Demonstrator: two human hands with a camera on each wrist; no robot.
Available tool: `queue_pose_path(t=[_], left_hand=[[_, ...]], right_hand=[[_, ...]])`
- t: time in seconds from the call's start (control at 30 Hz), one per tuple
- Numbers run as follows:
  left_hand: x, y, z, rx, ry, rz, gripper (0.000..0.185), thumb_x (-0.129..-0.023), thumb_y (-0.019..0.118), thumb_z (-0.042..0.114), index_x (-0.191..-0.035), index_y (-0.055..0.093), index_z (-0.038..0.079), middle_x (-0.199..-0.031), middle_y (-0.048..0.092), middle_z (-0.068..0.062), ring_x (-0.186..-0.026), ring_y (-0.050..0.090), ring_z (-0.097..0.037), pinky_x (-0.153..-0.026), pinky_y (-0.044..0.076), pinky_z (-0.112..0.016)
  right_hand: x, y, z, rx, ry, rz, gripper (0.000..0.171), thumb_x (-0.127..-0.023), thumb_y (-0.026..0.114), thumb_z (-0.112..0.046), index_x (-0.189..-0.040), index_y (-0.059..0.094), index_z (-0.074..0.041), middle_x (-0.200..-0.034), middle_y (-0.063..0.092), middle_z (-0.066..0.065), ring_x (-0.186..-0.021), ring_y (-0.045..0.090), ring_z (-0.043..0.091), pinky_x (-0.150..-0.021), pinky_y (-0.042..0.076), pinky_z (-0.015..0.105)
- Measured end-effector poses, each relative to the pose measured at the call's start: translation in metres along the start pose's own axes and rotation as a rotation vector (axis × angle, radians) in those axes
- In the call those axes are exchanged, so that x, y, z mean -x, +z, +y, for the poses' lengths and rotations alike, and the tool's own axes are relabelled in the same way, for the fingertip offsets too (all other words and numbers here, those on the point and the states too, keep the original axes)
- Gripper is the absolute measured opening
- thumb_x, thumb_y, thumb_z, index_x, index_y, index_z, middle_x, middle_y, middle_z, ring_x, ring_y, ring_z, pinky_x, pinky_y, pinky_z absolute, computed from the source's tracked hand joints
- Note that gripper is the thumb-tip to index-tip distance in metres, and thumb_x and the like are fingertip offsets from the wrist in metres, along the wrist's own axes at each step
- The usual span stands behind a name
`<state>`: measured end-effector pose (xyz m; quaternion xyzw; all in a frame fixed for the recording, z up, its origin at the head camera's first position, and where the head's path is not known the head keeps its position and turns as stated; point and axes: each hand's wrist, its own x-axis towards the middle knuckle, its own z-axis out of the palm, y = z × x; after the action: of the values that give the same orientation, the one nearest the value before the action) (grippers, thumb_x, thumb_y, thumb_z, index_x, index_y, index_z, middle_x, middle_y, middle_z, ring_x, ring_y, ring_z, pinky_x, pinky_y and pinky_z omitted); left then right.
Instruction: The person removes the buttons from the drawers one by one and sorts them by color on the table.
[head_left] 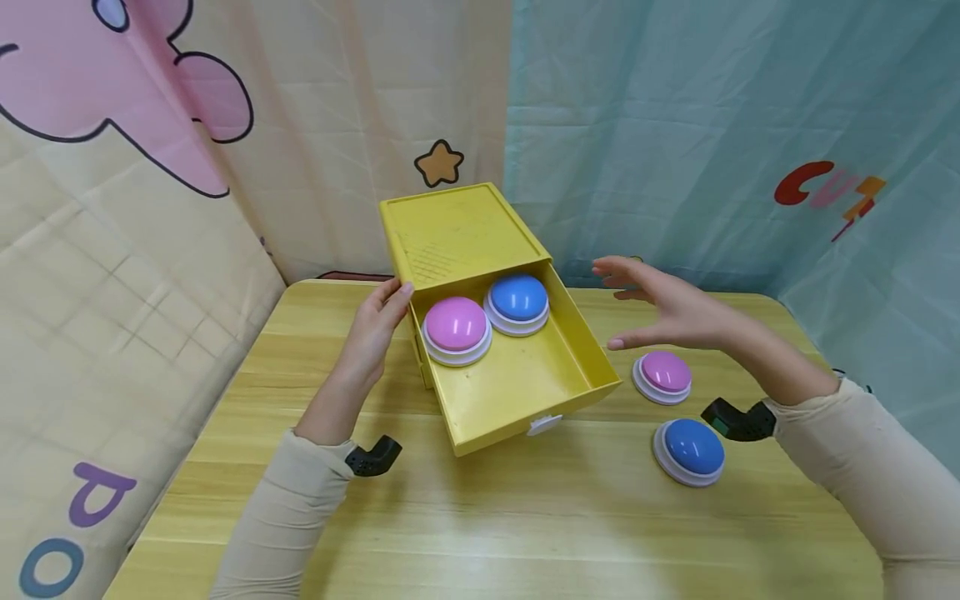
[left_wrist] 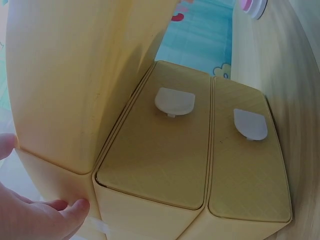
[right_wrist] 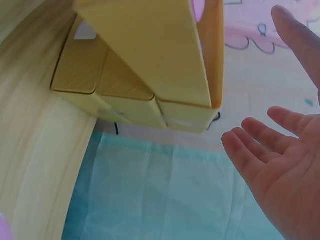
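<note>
head view: a yellow drawer cabinet (head_left: 457,225) stands at the far middle of a wooden table (head_left: 525,517), its top drawer (head_left: 525,375) pulled well out toward the person, long axis running from the cabinet toward the near table edge. two dome buttons sit at the back of the drawer, touching or nearly so: a pink button in the drawer (head_left: 457,329) on the left and a blue button in the drawer (head_left: 517,302) on the right. the left hand (head_left: 375,329) rests against the cabinet's left front corner, fingers fairly straight along the wall, thumb tip at the drawer's rim, bracing rather than clamping. the right hand (head_left: 667,308) hovers in the air just right of the drawer, palm turned toward it, fingers spread and holding nothing; the right wrist view confirms the empty, spread palm (right_wrist: 280,165). on the table right of the drawer lie a loose pink button (head_left: 663,375) and a loose blue button (head_left: 690,450), apart from each other; the pink one lies below and just nearer than the right hand, which is the closer hand to both. the left wrist view shows two lower drawers (left_wrist: 200,155) closed
</note>
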<state>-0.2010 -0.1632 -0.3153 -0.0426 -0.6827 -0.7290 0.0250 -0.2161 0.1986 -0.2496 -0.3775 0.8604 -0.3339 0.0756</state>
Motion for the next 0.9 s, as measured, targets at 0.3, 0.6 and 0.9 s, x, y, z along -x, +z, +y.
queue_pose_path(t=[0.3,0.6,0.9], left_hand=[[0.0,-0.001,-0.001,-0.005,-0.004,0.007,0.063,-0.094,0.047,0.029,-0.139,0.02,-0.006,-0.141,0.025,-0.017,-0.128,0.026,-0.02,-0.104,0.023,-0.028],[0.001,0.001,0.0,-0.014,-0.013,0.01,0.065,-0.093,0.048,0.032,-0.139,0.02,-0.005,-0.141,0.026,-0.016,-0.127,0.027,-0.02,-0.104,0.023,-0.029],[0.002,0.0,0.001,-0.022,-0.022,0.0,0.07,-0.092,0.048,0.037,-0.14,0.017,-0.003,-0.142,0.025,-0.015,-0.128,0.026,-0.021,-0.106,0.02,-0.032]], right_hand=[[-0.057,0.013,-0.02,0.04,-0.036,-0.127,0.083,-0.073,0.076,-0.027,-0.136,0.029,0.001,-0.135,0.035,0.016,-0.12,0.037,0.031,-0.098,0.034,0.045],[-0.085,0.028,-0.026,0.205,0.015,-0.202,0.085,-0.07,0.076,-0.036,-0.134,0.034,0.001,-0.132,0.04,0.015,-0.117,0.039,0.027,-0.099,0.033,0.04],[-0.102,0.038,-0.024,0.308,0.016,-0.27,0.075,-0.076,0.073,-0.027,-0.135,0.032,-0.001,-0.129,0.041,0.012,-0.111,0.042,0.024,-0.096,0.037,0.037]])
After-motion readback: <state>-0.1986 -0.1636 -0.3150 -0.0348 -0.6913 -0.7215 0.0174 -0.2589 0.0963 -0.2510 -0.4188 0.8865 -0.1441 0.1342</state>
